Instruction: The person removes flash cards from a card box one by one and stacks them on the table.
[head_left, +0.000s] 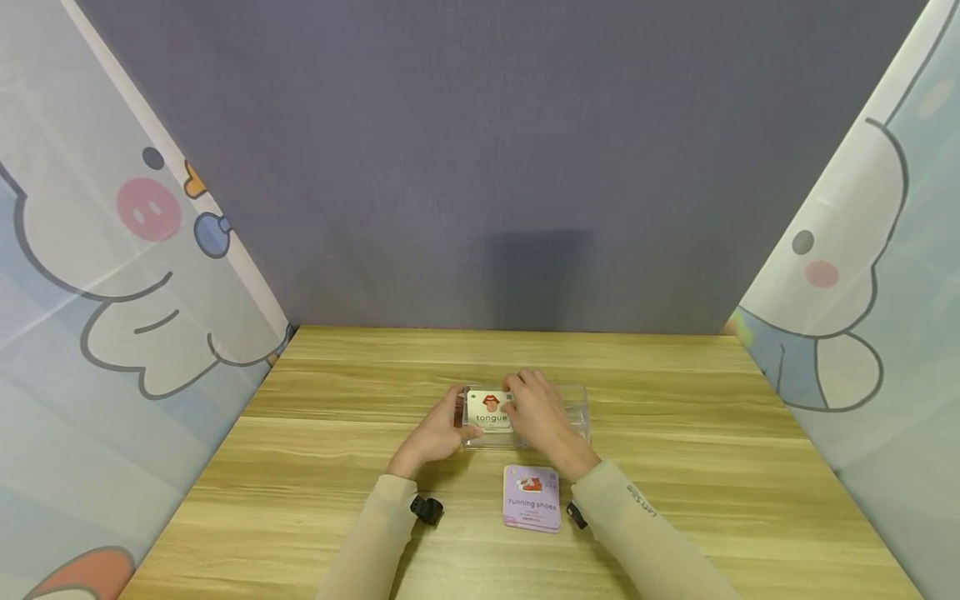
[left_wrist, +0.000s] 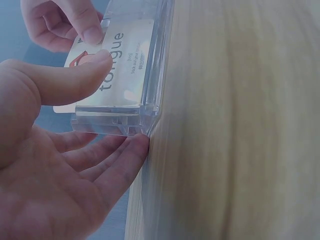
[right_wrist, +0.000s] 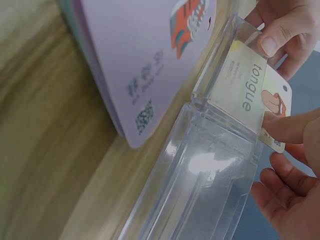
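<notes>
A clear plastic box (head_left: pixel 577 408) with two compartments stands on the table. Upright in its left compartment is a cream tongue card (left_wrist: pixel 127 70), its top edge rising above the box wall. My left hand (head_left: pixel 435 429) grips the box's left end, fingers against the outer end wall and thumb across the card's face. With thumb in front and fingers behind, my right hand (head_left: pixel 542 412) pinches the card near its upper right corner. In the right wrist view, the right compartment (right_wrist: pixel 205 175) shows bare clear walls.
A stack of purple cards with a running shoes card (head_left: pixel 531 517) on top lies on the wooden table (head_left: pixel 337 467), nearer to me than the box. A grey panel (head_left: pixel 480 167) rises behind the table, with cartoon-printed cloths at both sides.
</notes>
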